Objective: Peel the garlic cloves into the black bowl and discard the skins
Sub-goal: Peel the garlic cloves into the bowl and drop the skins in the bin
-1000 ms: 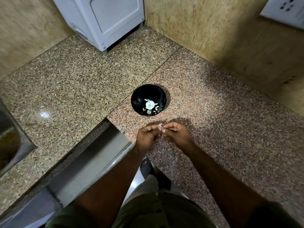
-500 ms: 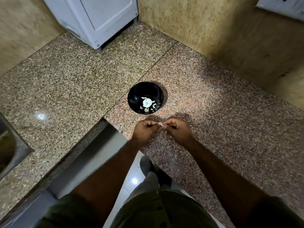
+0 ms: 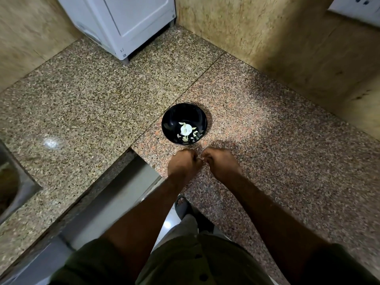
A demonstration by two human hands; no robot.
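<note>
Big speckled stone counter (image 3: 86, 103) across most of the frame, with a corner cut out at lower left. Tan walls (image 3: 267, 38) at the top. White machine (image 3: 131, 23) at upper middle, on the counter against the wall. Edge of a metal sink (image 3: 12, 182) at far left. White socket plate (image 3: 357, 7) in the upper right corner. Green shirt (image 3: 185, 262) along the bottom, with a dark sandal (image 3: 183, 206) on the floor just above it.

Two bare arms up from the bottom toward the middle. Left hand (image 3: 184, 163) and right hand (image 3: 221, 163) side by side at the middle, knuckles up, fingers curled in, fingertips meeting. Tiny pale bit (image 3: 200, 159) pinched between both hands, too small to tell if clove or skin.

Black bowl (image 3: 184, 112) just above the hands, on the counter, not touching them. One white peeled garlic clove (image 3: 185, 129) inside at the bottom, with small pale scraps (image 3: 188, 137) around it.
</note>
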